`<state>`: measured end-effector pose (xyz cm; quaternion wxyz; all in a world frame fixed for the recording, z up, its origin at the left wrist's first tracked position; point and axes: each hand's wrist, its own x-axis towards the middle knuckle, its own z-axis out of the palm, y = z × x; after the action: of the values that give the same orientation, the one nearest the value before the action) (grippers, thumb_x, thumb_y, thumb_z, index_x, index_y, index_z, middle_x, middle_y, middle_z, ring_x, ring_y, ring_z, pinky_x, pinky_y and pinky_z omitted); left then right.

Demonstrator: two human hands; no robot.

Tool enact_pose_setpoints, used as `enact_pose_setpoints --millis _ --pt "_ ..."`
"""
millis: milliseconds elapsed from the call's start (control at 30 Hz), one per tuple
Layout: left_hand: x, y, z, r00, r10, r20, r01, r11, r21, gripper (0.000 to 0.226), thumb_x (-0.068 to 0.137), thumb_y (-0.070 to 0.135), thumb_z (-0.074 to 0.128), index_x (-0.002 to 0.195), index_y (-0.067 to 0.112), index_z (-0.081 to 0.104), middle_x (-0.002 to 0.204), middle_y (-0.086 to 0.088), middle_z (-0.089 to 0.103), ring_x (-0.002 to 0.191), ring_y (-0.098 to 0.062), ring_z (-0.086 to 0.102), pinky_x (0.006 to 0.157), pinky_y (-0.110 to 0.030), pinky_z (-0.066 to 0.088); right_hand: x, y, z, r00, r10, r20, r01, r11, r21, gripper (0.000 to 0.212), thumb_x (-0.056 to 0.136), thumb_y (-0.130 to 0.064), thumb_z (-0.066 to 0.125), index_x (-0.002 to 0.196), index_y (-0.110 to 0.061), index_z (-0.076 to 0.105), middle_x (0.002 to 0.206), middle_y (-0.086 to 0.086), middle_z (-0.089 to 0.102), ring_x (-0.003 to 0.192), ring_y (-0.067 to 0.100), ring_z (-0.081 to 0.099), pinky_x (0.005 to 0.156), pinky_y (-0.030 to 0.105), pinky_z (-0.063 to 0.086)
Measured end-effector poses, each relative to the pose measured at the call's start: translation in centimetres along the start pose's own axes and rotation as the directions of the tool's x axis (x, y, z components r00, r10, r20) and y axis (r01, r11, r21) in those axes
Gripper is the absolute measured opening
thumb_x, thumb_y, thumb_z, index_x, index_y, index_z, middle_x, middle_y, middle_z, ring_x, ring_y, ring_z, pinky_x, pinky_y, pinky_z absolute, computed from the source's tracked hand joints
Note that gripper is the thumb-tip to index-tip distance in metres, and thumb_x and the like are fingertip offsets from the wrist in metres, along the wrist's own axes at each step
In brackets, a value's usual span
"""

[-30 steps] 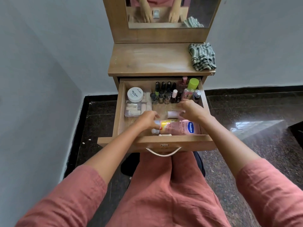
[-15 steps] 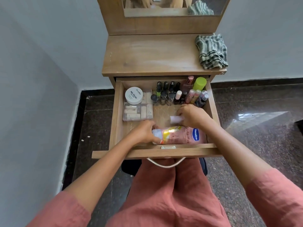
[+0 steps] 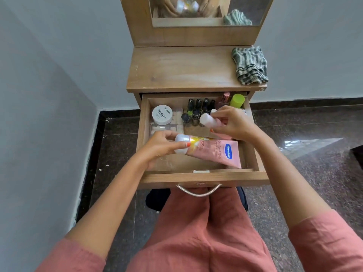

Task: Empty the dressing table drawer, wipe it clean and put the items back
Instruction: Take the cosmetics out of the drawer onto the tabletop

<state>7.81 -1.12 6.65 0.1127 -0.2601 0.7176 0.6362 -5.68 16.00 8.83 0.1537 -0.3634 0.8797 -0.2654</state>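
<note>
Wooden tabletop [image 3: 186,69] behind the open wooden drawer [image 3: 204,176] carries a green striped cloth [image 3: 249,65]; emptying barely begun: left hand [image 3: 159,148] grips the pink plastic lotion tube [image 3: 216,152] over the drawer front, right hand [image 3: 233,124] pinches a small white-capped bottle [image 3: 209,120] mid-drawer, wiping pending.

Cloth [image 3: 249,65] on the desk's [image 3: 180,71] right rear, mirror [image 3: 255,8] behind, open drawer [image 3: 204,176] below, jar [image 3: 162,114] back left inside, small bottles [image 3: 198,108] along its back, tube [image 3: 218,152] crosswise over its front

Over the open drawer [image 3: 255,154], hands grip lotion tube [image 3: 216,152] and small bottle [image 3: 209,120].
</note>
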Motion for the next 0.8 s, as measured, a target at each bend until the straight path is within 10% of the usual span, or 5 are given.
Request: enact_pose_setpoints --millis 367,567,800 --pt "-0.2 6.1 -3.9 0.973 0.138 -0.183 -0.171 0.97 -0.176 0.021 0.076 0.018 0.07 0.096 0.011 0.064 0.097 -0.005 0.067 0.087 -0.012 0.065 0.069 -0.019 0.057 2.3 -5.5 -7.9 0.978 -0.116 -0.176 0.133 0.987 0.09 0.037 0.079 -0.013 0.067 0.116 -0.012 0.062 0.091 -0.005 0.052 0.09 0.017 0.056 0.093 0.03 0.049" --pt "2.9 10.4 -5.9 0.931 0.187 -0.314 -0.267 0.935 -0.234 0.012 0.08 0.015 0.068 0.085 0.007 0.062 0.083 -0.004 0.066 0.069 -0.006 0.067 0.067 -0.019 0.057 6.3 -6.8 -10.0 0.955 -0.198 -0.22 0.214 0.976 0.052 0.039 0.081 -0.009 0.064 0.119 -0.007 0.059 0.12 0.013 0.058 0.107 0.024 0.058 0.098 0.035 0.048" --pt "9.8 12.8 -7.0 0.896 0.151 -0.418 -0.28 0.922 -0.268 0.022 0.074 0.015 0.075 0.074 0.012 0.053 0.1 -0.013 0.064 0.09 -0.021 0.066 0.066 -0.02 0.057 12.0 -5.0 -10.9 0.961 -0.142 -0.236 0.156 0.987 0.041 0.033 0.084 -0.008 0.06 0.116 -0.002 0.059 0.121 0.005 0.052 0.11 0.015 0.054 0.099 0.016 0.039"
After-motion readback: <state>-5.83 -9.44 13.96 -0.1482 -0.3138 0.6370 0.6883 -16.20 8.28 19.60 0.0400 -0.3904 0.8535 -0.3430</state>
